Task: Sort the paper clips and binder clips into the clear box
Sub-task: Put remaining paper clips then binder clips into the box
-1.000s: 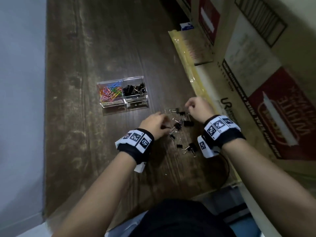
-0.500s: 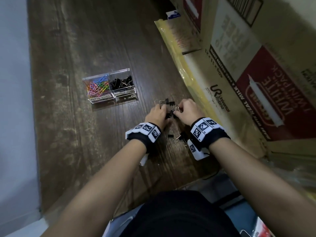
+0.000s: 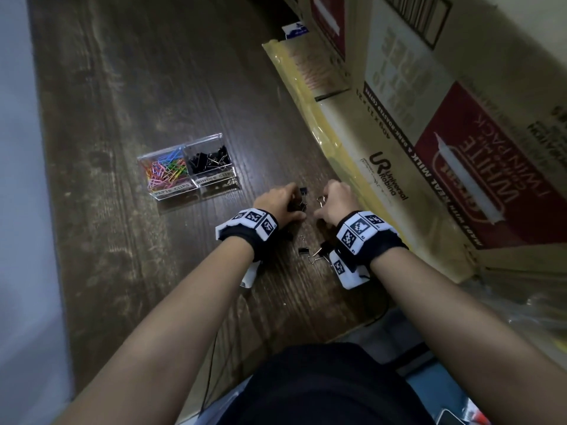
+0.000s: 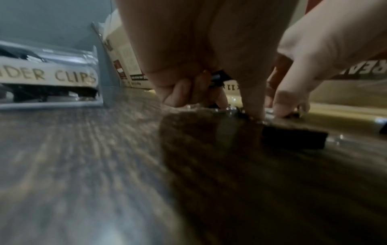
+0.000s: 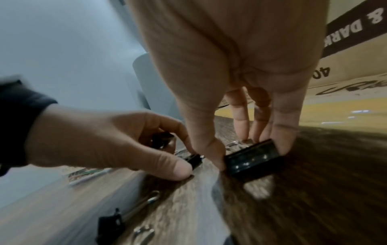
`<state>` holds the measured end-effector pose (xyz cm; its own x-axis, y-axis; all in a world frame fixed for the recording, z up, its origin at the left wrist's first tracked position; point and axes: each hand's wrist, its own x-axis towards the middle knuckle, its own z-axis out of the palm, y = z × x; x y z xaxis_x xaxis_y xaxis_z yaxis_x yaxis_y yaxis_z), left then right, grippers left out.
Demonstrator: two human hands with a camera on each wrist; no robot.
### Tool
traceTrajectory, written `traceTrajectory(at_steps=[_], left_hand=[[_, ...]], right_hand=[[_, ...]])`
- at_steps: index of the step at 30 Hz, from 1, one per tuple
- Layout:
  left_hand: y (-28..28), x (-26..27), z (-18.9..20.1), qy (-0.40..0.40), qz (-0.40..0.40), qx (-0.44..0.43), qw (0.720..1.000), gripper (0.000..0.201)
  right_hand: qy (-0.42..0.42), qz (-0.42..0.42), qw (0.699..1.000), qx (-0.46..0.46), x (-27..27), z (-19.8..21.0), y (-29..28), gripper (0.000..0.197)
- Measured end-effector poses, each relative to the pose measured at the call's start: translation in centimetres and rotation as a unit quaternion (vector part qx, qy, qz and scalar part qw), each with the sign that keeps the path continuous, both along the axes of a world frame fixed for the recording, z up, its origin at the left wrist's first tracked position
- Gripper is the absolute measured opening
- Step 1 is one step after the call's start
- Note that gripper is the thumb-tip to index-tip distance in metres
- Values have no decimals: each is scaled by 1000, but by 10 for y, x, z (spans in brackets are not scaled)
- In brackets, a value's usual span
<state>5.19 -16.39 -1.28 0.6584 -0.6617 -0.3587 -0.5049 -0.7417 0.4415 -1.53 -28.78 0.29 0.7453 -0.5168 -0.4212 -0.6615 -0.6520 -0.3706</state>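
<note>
The clear box (image 3: 214,139) stands on the dark wooden table, with coloured paper clips (image 3: 165,171) in its left half and black binder clips (image 3: 208,161) in its right half. Both hands work low over loose binder clips to the box's right. My left hand (image 3: 299,204) keeps black binder clips (image 5: 162,140) in its curled fingers and touches a small clip (image 5: 194,160) with its fingertips. My right hand (image 3: 322,207) pinches a larger black binder clip (image 5: 251,159) between thumb and fingers just above the table. More clips (image 3: 303,250) lie between my wrists.
Large cardboard cartons (image 3: 460,148) line the table's right side, close to my right hand. A pale wall (image 3: 15,179) runs along the left. The table's near edge (image 3: 306,342) lies just in front of my body. Bare wood (image 3: 122,256) stretches left of the hands.
The hands met over the scattered clips, then drew slightly apart. Each now holds binder clips, and fewer lie loose on the table.
</note>
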Motion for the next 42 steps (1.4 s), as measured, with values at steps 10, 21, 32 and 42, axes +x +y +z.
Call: traceTrajectory(at_steps=[10, 21, 32, 42], left_hand=[[25, -9, 8, 13, 72, -29, 997, 40], [78, 78, 56, -104, 289, -149, 940, 30], [129, 70, 50, -165, 367, -194, 895, 17], [154, 3, 16, -101, 282, -84, 950, 13]], right_hand=[[-42, 4, 997, 72, 33, 13, -12, 20], [-33, 68, 997, 28, 42, -11, 11, 21], [-204, 109, 969, 91, 120, 57, 62, 16], [-98, 380, 919, 27, 168, 51, 132, 29]])
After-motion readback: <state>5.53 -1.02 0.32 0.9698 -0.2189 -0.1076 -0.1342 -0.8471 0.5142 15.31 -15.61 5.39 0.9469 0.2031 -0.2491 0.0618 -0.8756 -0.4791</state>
